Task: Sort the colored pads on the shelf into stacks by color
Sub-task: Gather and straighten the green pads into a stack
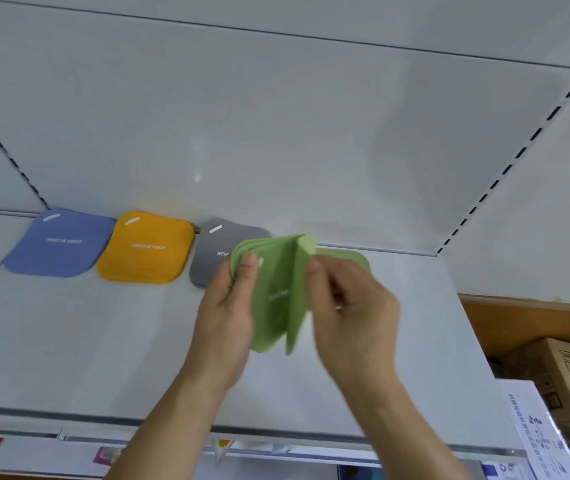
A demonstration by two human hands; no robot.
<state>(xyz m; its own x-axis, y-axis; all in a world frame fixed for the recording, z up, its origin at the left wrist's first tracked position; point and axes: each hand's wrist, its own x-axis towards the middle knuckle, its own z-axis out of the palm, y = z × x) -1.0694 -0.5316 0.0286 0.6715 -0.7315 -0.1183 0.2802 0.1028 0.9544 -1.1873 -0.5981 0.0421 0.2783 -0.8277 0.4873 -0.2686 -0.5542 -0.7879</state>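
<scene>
White shelf [103, 341]; blue pads [58, 244], yellow pads [146, 249], grey pads [209, 258] along back, left of centre. Both hands, left [228, 313] and right [352, 313], grip green pads [276, 292] mid-frame.

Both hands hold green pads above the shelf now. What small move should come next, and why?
Probably lower the green pads onto the green pad lying on the shelf, right of the grey stack. Blue, yellow and grey already lie in a row, and the left hand and right hand hold only green.
</scene>
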